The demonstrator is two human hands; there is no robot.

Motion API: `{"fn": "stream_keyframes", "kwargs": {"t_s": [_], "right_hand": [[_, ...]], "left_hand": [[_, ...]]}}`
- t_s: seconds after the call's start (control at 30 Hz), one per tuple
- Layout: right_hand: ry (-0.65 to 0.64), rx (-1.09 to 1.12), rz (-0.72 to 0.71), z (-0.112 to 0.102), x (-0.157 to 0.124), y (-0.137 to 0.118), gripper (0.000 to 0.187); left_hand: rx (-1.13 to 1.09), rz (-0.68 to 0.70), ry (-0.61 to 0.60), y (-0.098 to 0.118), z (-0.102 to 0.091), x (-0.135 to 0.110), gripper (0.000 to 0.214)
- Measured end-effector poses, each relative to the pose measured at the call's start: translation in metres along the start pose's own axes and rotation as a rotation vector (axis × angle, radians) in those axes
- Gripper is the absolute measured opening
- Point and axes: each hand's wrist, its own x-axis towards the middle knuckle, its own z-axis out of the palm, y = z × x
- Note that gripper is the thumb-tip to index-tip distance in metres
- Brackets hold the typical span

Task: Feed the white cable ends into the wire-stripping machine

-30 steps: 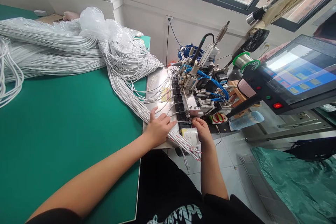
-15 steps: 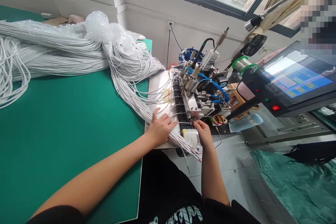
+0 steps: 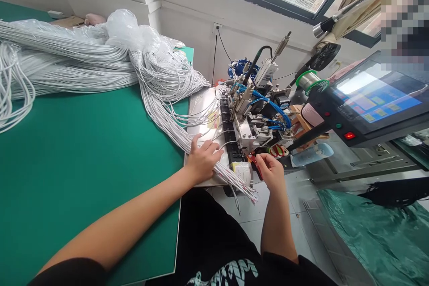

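My left hand [image 3: 202,161] lies over a thick bundle of white cables [image 3: 167,124] with its fingers curled around it. The loose cable ends [image 3: 246,187], some with reddish marks, stick out past the hand toward my lap. My right hand [image 3: 271,170] is at the near end of the bench machine [image 3: 246,125], thumb and forefinger pinched together. A small red piece [image 3: 257,167] shows at these fingertips; its kind and whether it is held cannot be made out. Several single cables run into the black clamp row [image 3: 229,129] along the machine's edge.
A green-topped table [image 3: 100,165] extends to the left, with more cables and clear plastic bags [image 3: 122,31] toward the back. On the right are a lit control screen [image 3: 378,94], a solder wire spool [image 3: 310,82], red-handled scissors [image 3: 278,151] and a blue bottle [image 3: 311,155].
My right hand has moved right, away from the clamp row, and a red piece now shows at its fingers. The cable stretched to the nearest clamp no longer shows. My left hand stays on the bundle.
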Motion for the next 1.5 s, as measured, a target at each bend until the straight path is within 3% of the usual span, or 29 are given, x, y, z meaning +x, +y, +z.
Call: {"fn": "stream_keyframes", "kwargs": {"t_s": [0.17,0.33,0.43,0.57,0.77,1.0,1.23,1.5], "right_hand": [[-0.152,-0.037,-0.099,-0.016,-0.017,-0.025,0.03],[-0.508,-0.108,-0.208,-0.03,-0.028,-0.048,0.026],[-0.69,-0.145,-0.225,-0.036,-0.031,-0.052,0.025],[-0.786,-0.178,-0.202,-0.044,-0.034,-0.05,0.026],[-0.666,-0.152,-0.202,-0.052,-0.035,-0.044,0.025],[-0.498,-0.091,-0.198,-0.046,-0.028,-0.03,0.023],[-0.505,-0.079,-0.212,-0.04,-0.029,-0.021,0.02],[-0.305,0.338,-0.124,-0.016,-0.011,-0.014,0.026]], "left_hand": [[-0.006,0.053,0.053,-0.002,-0.002,-0.001,0.035],[-0.005,0.075,0.093,-0.002,-0.004,-0.001,0.035],[-0.002,0.082,0.113,-0.002,-0.005,-0.001,0.035],[0.001,0.098,0.135,-0.001,-0.007,0.0,0.033],[-0.009,0.157,0.151,-0.002,-0.008,0.0,0.034],[-0.041,0.219,0.142,-0.005,-0.007,0.0,0.034],[-0.106,0.271,0.094,-0.012,-0.002,-0.001,0.028],[-0.107,0.282,0.083,-0.01,-0.004,-0.002,0.025]]}}
